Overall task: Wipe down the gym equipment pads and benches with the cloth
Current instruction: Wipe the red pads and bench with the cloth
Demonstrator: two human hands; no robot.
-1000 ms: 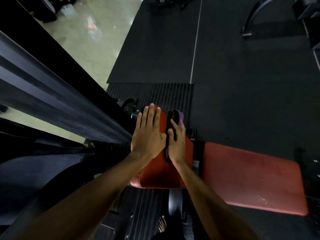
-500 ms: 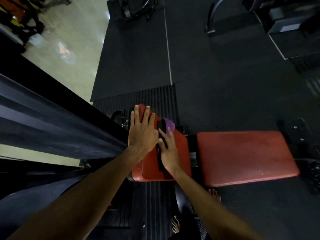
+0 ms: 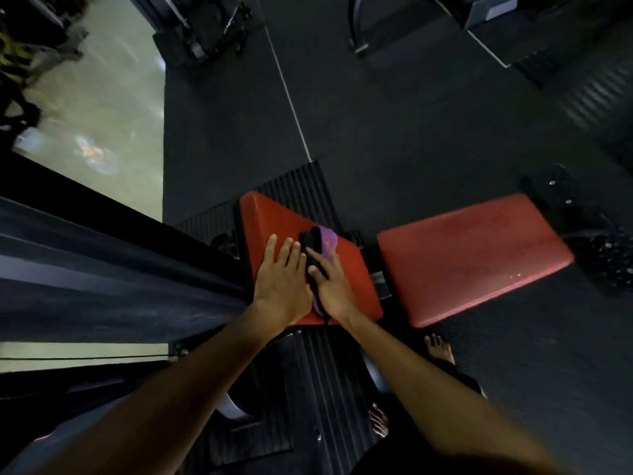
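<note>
A red upholstered pad [image 3: 274, 221] stands in the middle of the view, with a second red bench pad [image 3: 476, 255] to its right. My left hand [image 3: 281, 282] lies flat on the first pad, fingers straight. My right hand [image 3: 330, 282] presses a purple and black cloth [image 3: 323, 240] onto the same pad, fingers stretched over it. The cloth sticks out beyond my fingertips and under my palm.
A thick dark machine frame [image 3: 102, 269] runs in from the left, right beside the pad. Ribbed black plates [image 3: 298, 186] lie under the pads on dark rubber flooring. My bare feet [image 3: 440, 347] stand near the bench. More machines [image 3: 205, 25] stand far back.
Both hands have slid back along the red pad towards me, leaving its far end bare. The view has swung, so the bench pads now lie tilted.
</note>
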